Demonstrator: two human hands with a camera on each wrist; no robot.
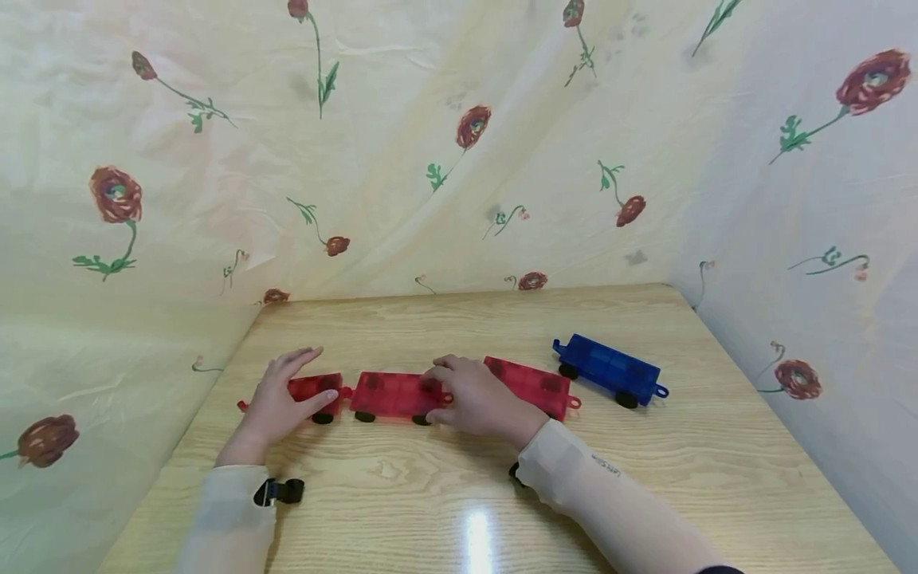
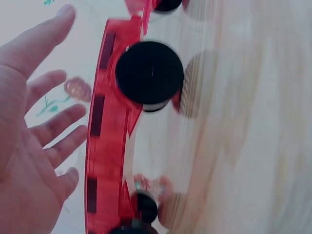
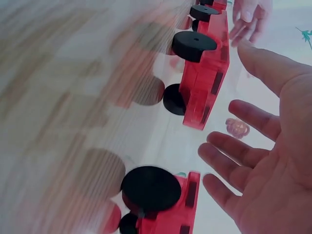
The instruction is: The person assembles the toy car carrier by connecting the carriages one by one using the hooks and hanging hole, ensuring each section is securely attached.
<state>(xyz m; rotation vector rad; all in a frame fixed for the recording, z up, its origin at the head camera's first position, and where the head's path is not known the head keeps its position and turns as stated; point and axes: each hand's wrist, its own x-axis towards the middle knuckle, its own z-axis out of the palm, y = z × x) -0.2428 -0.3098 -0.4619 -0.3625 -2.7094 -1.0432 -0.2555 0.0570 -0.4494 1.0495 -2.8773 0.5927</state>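
Note:
Three translucent red toy train wagons with black wheels stand in a row on the table. My left hand [image 1: 276,406] hovers at the left red wagon [image 1: 328,384], its fingers spread and apart from the red side [image 2: 107,141] in the left wrist view. A coupling joins this wagon to the middle red wagon [image 1: 390,392]. Over the gap between the middle wagon and the right red wagon [image 1: 534,387] is my right hand [image 1: 480,402], covering their facing ends in the head view. Its fingers are loose and hold nothing; the right wrist view shows the two wagons' bodies apart.
A blue toy wagon [image 1: 610,368] with a hook and a ring stands at an angle at the back right of the wooden table [image 1: 402,494]. Flower-patterned cloth [image 1: 387,159] hangs behind the table and along both sides.

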